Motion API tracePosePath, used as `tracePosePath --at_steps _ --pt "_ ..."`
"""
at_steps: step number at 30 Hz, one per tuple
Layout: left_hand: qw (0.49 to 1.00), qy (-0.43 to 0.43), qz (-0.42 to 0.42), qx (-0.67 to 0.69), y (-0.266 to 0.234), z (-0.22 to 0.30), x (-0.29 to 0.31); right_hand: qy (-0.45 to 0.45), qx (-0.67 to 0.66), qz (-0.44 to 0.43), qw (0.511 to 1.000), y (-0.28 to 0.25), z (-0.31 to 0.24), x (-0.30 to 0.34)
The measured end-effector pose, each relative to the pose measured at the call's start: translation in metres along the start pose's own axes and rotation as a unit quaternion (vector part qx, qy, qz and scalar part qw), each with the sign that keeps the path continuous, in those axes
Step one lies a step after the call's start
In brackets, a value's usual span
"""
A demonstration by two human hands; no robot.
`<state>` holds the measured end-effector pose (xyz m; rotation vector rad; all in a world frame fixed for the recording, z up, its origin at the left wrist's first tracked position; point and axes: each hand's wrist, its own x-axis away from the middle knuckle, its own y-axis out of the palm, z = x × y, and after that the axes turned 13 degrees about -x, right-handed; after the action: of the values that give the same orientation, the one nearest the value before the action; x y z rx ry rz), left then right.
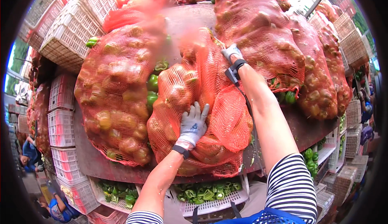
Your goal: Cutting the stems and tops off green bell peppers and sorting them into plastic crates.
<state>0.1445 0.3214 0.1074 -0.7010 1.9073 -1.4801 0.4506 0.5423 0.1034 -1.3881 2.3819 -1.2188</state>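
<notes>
A red mesh sack of green peppers [178, 88] lies in front of me, partly slack, with loose netting folded on its right side. My left hand [193, 125], in a grey work glove, rests on this sack with its fingers stretched out and pressing the netting. Farther off, my right hand [232, 53], also gloved, is closed at the sack's upper right edge and seems to grip the netting; its fingertips are partly hidden. A bulging mesh sack [115, 90] stands close on the left, and another big one [258, 34] is just beyond my right hand.
Loose green peppers [152, 82] lie between the sacks on the dark tabletop [109, 172]. Below its front edge sit white crates of peppers [210, 197]. Stacked crates [66, 133] rise at left, with more crates at right. People [60, 208] are at lower left.
</notes>
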Motion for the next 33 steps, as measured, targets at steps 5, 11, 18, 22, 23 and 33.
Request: tracePosePath --at_steps 5,11,18,22,23,33 --pt "0.999 0.013 0.033 0.026 0.002 0.011 -0.006 -0.018 0.115 -0.048 0.992 -0.014 0.008 -0.015" --pt "1.000 -0.011 0.013 -0.024 0.010 -0.012 0.014 -0.034 -0.475 -0.214 0.853 -0.040 -0.012 0.107" --pt "0.962 -0.049 -0.018 0.269 -0.109 -0.047 0.018 -0.120 -0.317 -0.249 0.907 -0.275 -0.038 0.396" --pt "0.962 0.018 0.137 0.235 -0.228 -0.062 -0.040 -0.028 -0.384 -0.308 0.870 -0.303 -0.027 0.481" --pt "0.981 0.102 0.074 0.149 -0.245 -0.053 -0.050 -0.016 -0.418 -0.304 0.856 -0.292 -0.016 0.488" --pt "0.719 -0.139 -0.111 0.671 -0.157 0.010 -0.077 -0.003 -0.545 -0.129 0.829 -0.264 0.018 0.520"
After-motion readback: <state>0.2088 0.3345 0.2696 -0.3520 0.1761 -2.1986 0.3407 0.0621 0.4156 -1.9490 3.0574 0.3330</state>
